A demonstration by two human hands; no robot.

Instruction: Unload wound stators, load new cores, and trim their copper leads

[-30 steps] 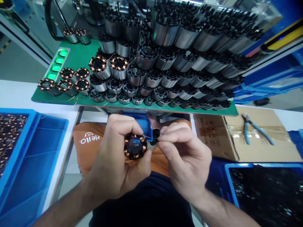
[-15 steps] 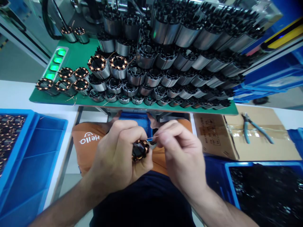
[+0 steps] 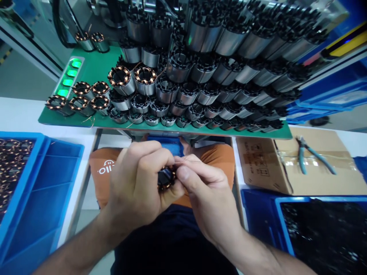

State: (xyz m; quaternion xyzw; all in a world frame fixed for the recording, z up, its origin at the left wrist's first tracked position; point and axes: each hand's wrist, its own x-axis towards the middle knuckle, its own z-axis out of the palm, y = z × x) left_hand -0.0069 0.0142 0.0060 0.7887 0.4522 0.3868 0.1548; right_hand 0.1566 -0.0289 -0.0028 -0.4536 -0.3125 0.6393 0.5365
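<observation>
A copper-wound stator (image 3: pixel 166 178) is wrapped in the fingers of my left hand (image 3: pixel 137 183), above my lap. Only part of its black core and copper coils shows. My right hand (image 3: pixel 210 191) is closed, its thumb and index finger pinching a thin copper wire (image 3: pixel 181 163) at the stator's right edge. The fingertips of both hands nearly meet there. Beyond them, a green board (image 3: pixel 114 123) carries rows of bare metal stators (image 3: pixel 187 93) with black slotted tops, and several copper-wound ones (image 3: pixel 100 102) at its left.
Blue-handled pliers (image 3: pixel 301 156) lie on a taped cardboard box (image 3: pixel 323 185) at the right. Below it stands a blue bin (image 3: pixel 283 225) of black parts. At the left, a blue tray (image 3: pixel 34 160) holds wound stators. Green lights (image 3: pixel 67 82) glow on the board.
My right hand has moved left, closer to the stator and my left hand. The wire span between the hands looks shorter. The view has shifted slightly.
</observation>
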